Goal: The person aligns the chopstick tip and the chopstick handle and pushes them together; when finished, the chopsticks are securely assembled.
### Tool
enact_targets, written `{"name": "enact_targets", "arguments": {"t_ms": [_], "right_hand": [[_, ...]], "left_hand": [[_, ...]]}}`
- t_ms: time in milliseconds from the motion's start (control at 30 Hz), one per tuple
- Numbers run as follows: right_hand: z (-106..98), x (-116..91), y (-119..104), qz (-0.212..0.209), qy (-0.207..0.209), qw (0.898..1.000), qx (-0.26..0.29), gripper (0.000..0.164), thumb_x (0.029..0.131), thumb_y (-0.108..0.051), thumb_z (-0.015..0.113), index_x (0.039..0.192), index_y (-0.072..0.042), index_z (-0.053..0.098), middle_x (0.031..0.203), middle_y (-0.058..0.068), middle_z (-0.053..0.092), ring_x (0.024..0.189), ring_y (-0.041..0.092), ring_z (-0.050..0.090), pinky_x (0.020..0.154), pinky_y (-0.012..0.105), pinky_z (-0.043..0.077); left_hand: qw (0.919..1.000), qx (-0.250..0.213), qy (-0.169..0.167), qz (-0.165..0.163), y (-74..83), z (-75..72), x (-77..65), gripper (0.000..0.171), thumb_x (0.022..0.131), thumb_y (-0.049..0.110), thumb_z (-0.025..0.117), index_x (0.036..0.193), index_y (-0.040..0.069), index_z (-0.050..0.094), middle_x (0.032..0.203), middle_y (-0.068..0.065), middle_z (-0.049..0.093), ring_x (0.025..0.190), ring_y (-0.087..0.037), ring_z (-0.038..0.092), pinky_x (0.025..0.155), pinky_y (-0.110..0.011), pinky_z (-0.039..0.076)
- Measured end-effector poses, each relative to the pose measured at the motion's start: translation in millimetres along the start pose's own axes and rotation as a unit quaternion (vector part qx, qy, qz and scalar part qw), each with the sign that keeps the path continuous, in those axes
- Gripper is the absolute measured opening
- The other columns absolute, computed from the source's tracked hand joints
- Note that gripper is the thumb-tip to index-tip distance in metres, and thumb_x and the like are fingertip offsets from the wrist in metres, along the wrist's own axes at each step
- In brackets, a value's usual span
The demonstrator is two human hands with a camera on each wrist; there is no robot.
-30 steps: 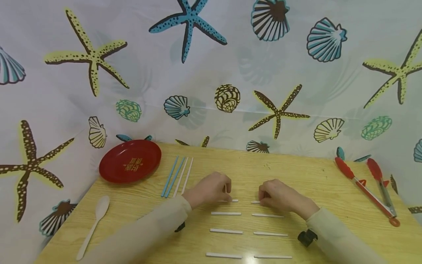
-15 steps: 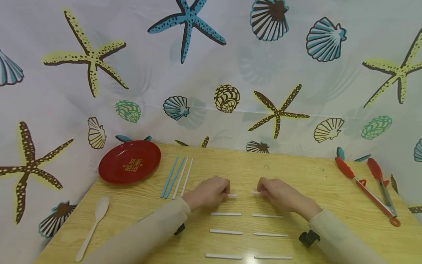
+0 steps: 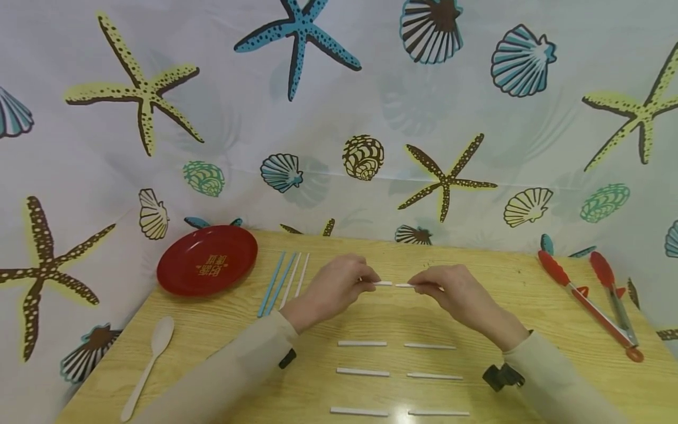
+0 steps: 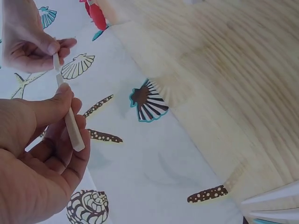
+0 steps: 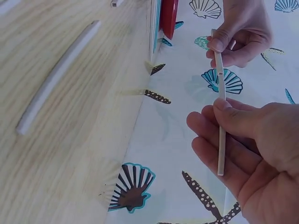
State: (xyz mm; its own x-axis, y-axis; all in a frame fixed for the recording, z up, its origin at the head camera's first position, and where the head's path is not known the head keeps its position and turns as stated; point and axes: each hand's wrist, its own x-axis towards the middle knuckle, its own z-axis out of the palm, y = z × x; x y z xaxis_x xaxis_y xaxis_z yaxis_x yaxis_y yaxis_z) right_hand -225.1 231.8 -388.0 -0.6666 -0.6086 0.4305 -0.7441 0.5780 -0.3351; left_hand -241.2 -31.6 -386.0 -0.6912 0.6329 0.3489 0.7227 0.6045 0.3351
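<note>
My left hand point(image 3: 335, 288) pinches a short white stick point(image 4: 72, 126), like half of a chopstick, between thumb and fingers. A second, slimmer white stick point(image 5: 222, 149) is pinched the same way by my right hand point(image 3: 462, 292). Both sticks are held up off the table, roughly in one line and end to end. A narrow gap shows between their facing tips in the head view; from the wrist views I cannot tell if they touch. Below the hands, several similar white sticks lie in two columns, including a left one point(image 3: 362, 343) and a right one point(image 3: 430, 346).
On the wooden table point(image 3: 492, 318), a red plate point(image 3: 206, 262) stands at the back left. Beside it lie two blue sticks point(image 3: 279, 284) and two white sticks point(image 3: 294, 277). A pale spoon point(image 3: 153, 359) is at the left, red-tipped tongs point(image 3: 593, 306) at the right. Patterned cloth point(image 3: 328, 118) hangs behind.
Both hands have picked their sticks up from the back row of the table, raised them away from me, and brought the two tips closer together.
</note>
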Motion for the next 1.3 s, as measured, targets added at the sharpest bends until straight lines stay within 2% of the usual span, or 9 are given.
{"name": "enact_targets", "arguments": {"t_ms": [367, 567, 800, 1033, 1167, 1300], "right_hand": [[-3, 3, -4, -0.025, 0.021, 0.999, -0.024, 0.02, 0.084, 0.002, 0.076, 0.101, -0.008, 0.077, 0.092, 0.0, 0.073, 0.077, 0.009, 0.067, 0.065, 0.027, 0.055], [-1, 3, -3, -0.053, 0.041, 0.997, -0.023, 0.023, 0.081, 0.007, 0.076, 0.101, -0.004, 0.077, 0.092, 0.002, 0.074, 0.077, 0.012, 0.068, 0.064, 0.028, 0.055], [1, 4, -6, -0.075, 0.054, 0.995, -0.032, 0.027, 0.077, 0.015, 0.076, 0.1, -0.001, 0.076, 0.085, 0.002, 0.072, 0.072, 0.011, 0.067, 0.063, 0.027, 0.056], [1, 6, -12, -0.078, 0.07, 0.994, -0.034, 0.029, 0.075, 0.019, 0.075, 0.099, 0.001, 0.076, 0.085, 0.006, 0.073, 0.071, 0.012, 0.069, 0.063, 0.027, 0.057], [3, 6, -13, -0.073, 0.069, 0.995, -0.023, 0.029, 0.075, 0.02, 0.074, 0.098, 0.002, 0.076, 0.085, 0.007, 0.074, 0.07, 0.012, 0.069, 0.063, 0.026, 0.057], [3, 7, -12, -0.081, 0.058, 0.995, -0.031, 0.029, 0.075, 0.019, 0.076, 0.098, 0.002, 0.076, 0.085, 0.006, 0.074, 0.071, 0.013, 0.07, 0.063, 0.026, 0.057]], "left_hand": [[0.9998, 0.02, 0.006, 0.005, 10.1, -3.4, 0.5, 0.011, 0.09, 0.011, 0.074, 0.1, 0.012, 0.079, 0.082, 0.005, 0.062, 0.076, -0.009, 0.056, 0.064, -0.022, 0.048], [0.9996, 0.02, 0.015, 0.01, 12.2, -3.7, 1.2, 0.01, 0.091, 0.011, 0.073, 0.1, 0.012, 0.079, 0.083, 0.004, 0.061, 0.075, -0.01, 0.056, 0.063, -0.022, 0.048], [0.9969, 0.046, 0.046, 0.046, 13.0, -1.3, -0.3, 0.009, 0.09, 0.006, 0.073, 0.097, 0.008, 0.078, 0.082, 0.001, 0.06, 0.076, -0.012, 0.057, 0.064, -0.022, 0.05], [0.9919, 0.038, 0.083, 0.088, 12.6, 3.4, 0.4, 0.011, 0.088, -0.005, 0.072, 0.094, 0.003, 0.076, 0.083, -0.002, 0.06, 0.078, -0.016, 0.058, 0.069, -0.024, 0.052], [0.9922, 0.033, 0.08, 0.09, 11.7, 4.8, 0.3, 0.012, 0.087, -0.006, 0.071, 0.094, 0.003, 0.076, 0.082, -0.002, 0.059, 0.077, -0.016, 0.057, 0.068, -0.024, 0.051], [0.9955, 0.023, 0.052, 0.076, 10.0, 2.9, 0.1, 0.012, 0.089, -0.004, 0.071, 0.095, 0.005, 0.076, 0.082, -0.001, 0.058, 0.076, -0.014, 0.057, 0.066, -0.023, 0.05]]}}
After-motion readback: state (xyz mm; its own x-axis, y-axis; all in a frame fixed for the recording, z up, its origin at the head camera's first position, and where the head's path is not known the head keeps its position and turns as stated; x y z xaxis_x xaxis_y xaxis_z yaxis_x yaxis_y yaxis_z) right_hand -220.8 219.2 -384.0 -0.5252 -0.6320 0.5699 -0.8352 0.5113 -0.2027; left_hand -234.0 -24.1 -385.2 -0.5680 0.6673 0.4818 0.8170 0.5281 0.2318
